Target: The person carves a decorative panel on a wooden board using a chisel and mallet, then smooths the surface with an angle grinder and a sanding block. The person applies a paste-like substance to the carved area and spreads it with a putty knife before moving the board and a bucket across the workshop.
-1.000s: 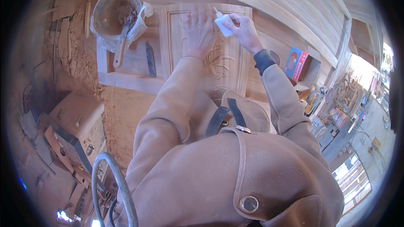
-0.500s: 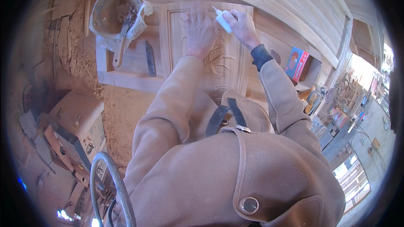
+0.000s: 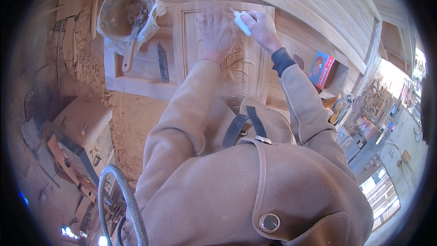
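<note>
A carved wooden panel with raised relief lies in front of me. My left hand rests on its upper part with fingers stretched out and pointing away; the fingertips are a little blurred. My right hand is wrapped round a small white squeeze bottle with a thin nozzle. The bottle is tilted, its nozzle pointing up and left over the panel's far end, just right of my left fingers. Whether the nozzle touches the wood, I cannot tell.
Left of the panel stand a plastic-lined bucket, a wooden-handled spatula leaning on it, and a flat dark blade. At right sits an open blue and red box. Large wooden boards lie beyond; a grey hose loops at lower left.
The bottle and its nozzle have shifted very slightly toward me, and my right hand with them. My left hand stays in about the same place on the panel.
</note>
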